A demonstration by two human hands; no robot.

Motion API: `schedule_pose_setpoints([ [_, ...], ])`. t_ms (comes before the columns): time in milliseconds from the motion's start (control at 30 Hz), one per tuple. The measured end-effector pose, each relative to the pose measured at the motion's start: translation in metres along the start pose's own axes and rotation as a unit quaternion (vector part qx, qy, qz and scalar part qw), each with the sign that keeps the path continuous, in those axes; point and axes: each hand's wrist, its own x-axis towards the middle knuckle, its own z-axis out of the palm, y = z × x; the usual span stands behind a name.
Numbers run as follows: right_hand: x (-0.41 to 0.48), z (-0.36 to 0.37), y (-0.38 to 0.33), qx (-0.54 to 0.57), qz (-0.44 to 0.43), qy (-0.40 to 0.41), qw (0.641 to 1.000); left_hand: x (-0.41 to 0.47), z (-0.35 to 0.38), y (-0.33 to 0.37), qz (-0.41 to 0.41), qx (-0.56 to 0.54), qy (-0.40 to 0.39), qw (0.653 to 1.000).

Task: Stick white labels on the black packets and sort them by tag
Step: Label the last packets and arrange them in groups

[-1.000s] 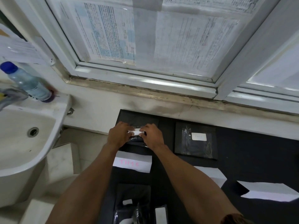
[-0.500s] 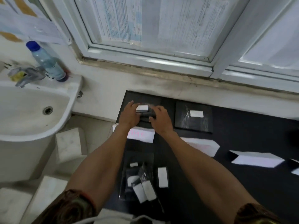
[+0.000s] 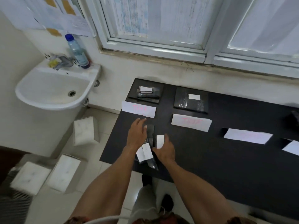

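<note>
- Black table (image 3: pixel 210 159) fills the middle and right of the frame, set against a white wall under a window (image 3: pixel 155 44) that is covered with printed sheets.
- White sink (image 3: pixel 53 105) is seen at left; a blue-capped bottle (image 3: pixel 77 50) is stood on its rim beside the tap (image 3: pixel 62 61).
- White boxes (image 3: pixel 85 130) are seen on the tiled floor at lower left.
- Two sorted stacks of black packets are laid at the table's upper-left corner: left stack (image 3: pixel 155 94) and right stack (image 3: pixel 191 104). Each is topped by a white label.
- Paper tags with pink writing are placed just below the stacks: first tag (image 3: pixel 139 109) and second tag (image 3: pixel 191 124). The writing is too blurred to be read.
- Further right, a third tag (image 3: pixel 247 135) is laid flat, and a fourth tag (image 3: pixel 291 147) is cut off by the right edge.
- Unsorted pile (image 3: pixel 150 133) of black packets is laid near the table's near edge at frame centre, with loose labels (image 3: pixel 145 152) on its lower part.
- Left hand (image 3: pixel 137 136) is held over the pile's left side with fingers straight and slightly spread; nothing is gripped. Contact with the pile cannot be told.
- Right hand (image 3: pixel 165 151) is placed at the pile's right side, thumb raised beside a single label (image 3: pixel 160 141). Whether that label is pinched or only touched cannot be told.
</note>
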Motion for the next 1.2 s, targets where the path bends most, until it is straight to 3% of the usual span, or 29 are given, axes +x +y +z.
schedule_pose_setpoints([
  [133,-0.012,-0.016,0.003,0.062,-0.01,0.07,0.996,-0.025,-0.007,-0.002,-0.011,0.02,-0.025,0.999],
  [300,-0.007,-0.059,0.003,0.051,-0.168,0.092,0.98,-0.022,-0.013,0.022,0.093,0.124,-0.124,0.98],
  [433,0.003,-0.099,-0.012,0.011,-0.258,0.105,0.96,0.0,-0.002,0.062,0.126,0.049,-0.134,0.982],
  [567,0.029,-0.132,-0.019,0.019,-0.284,0.133,0.949,0.034,0.005,0.091,0.13,-0.016,-0.104,0.986],
  [733,0.076,-0.164,-0.031,0.011,-0.256,0.155,0.954,0.094,0.017,0.117,0.122,-0.038,-0.124,0.984],
  [1200,0.278,-0.187,-0.034,0.035,-0.053,0.163,0.985,0.282,0.121,0.156,0.045,-0.077,-0.209,0.974],
])
